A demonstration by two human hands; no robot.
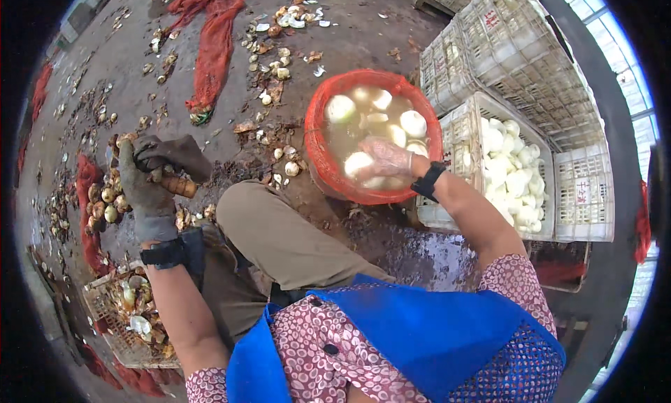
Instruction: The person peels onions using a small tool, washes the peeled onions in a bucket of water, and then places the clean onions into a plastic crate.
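Peeled white onion (358, 164) in red tub's (316, 158) water, gloved right hand (388, 157) dipped at it, forearm (468, 207) slanting in from lower right, grip unclear; gloved left hand (147, 190) reaching out left, can't tell if fingers pinch anything.

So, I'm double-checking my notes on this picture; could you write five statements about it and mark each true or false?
1. The right hand reaches into the red tub. True.
2. The left hand is in the tub too. False: it is outside, to the tub's left.
3. The tub is dry inside. False: it holds cloudy water.
4. The crate right of the tub holds peeled onions. True.
5. Red mesh lies on the floor. True.
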